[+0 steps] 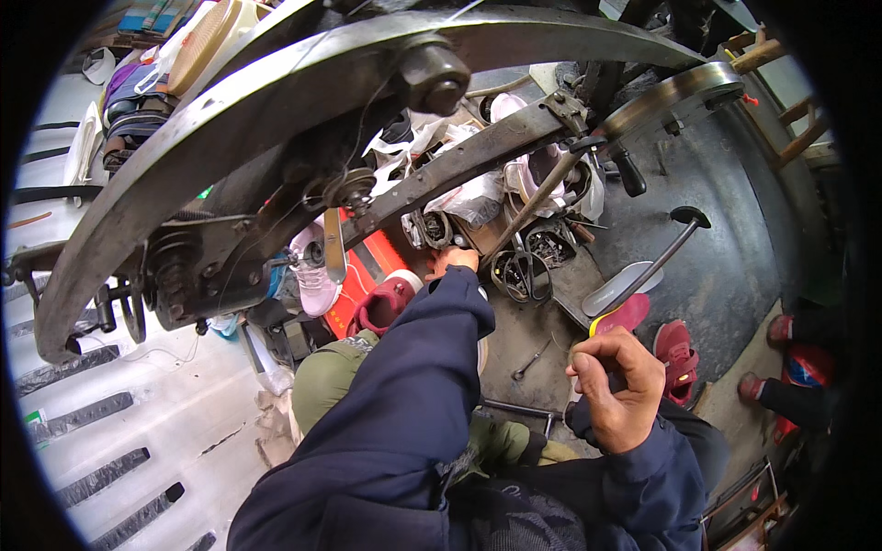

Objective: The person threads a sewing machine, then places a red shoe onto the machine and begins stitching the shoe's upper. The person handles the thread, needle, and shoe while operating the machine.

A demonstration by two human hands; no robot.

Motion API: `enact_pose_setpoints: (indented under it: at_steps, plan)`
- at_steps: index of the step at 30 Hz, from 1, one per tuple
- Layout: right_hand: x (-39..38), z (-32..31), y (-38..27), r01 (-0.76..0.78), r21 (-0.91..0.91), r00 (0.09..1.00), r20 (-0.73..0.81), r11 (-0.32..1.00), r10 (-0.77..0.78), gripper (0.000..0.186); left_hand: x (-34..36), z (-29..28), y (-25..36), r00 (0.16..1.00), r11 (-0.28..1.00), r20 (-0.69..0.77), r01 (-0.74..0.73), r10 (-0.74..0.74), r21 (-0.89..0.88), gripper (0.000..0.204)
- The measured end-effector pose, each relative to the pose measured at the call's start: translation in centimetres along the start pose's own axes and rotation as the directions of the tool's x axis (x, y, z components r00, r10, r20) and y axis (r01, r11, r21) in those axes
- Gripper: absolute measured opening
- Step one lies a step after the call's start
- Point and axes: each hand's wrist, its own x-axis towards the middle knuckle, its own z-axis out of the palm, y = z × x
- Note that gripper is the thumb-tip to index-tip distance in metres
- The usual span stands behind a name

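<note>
My left hand (452, 262) reaches out over the ground among small tubs. Just beyond it sits a tub of small metal parts (430, 228). Its fingertips are largely hidden, so I cannot tell what they touch. My right hand (620, 390) is raised with thumb and forefinger pinched together; anything between them is too small to make out. Behind it lie a grey insole (617, 290) and a dark pink insole (625, 315). Black-handled scissors (520, 272) rest in a round tub right of my left hand. A red shoe (381, 305) is beside my left forearm.
A large metal sewing machine wheel (248, 87) arches overhead, with a crank handle (628, 173) at right. A pink sneaker (315, 280), a red shoe (677, 360) and a slim metal tool (530, 362) lie around. Another person's feet (779, 331) are at far right.
</note>
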Motion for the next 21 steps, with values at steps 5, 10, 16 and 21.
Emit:
enact_pose_setpoints:
  at_steps: [5,10,16,21]
  plan:
    - [0.1,0.1,-0.1,-0.034,0.005,0.999,-0.006,0.999,0.034,0.003,-0.8,0.2,0.1,0.998,0.999,-0.058,0.039,-0.041,-0.022,0.069]
    - [0.4,0.4,-0.2,-0.072,0.013,0.997,-0.03,0.997,0.072,0.008,-2.3,-0.2,0.4,0.988,1.0,-0.154,0.018,-0.016,0.012,0.063]
    - [0.5,0.5,-0.1,-0.072,0.013,0.997,-0.027,0.997,0.072,0.009,-2.7,-0.9,0.2,0.994,0.999,-0.11,-0.013,0.017,0.041,0.059]
    - [0.6,0.5,-0.1,-0.057,0.005,0.998,-0.033,0.998,0.057,0.009,-3.3,-1.4,0.3,0.994,0.999,-0.107,-0.029,0.034,0.046,0.065]
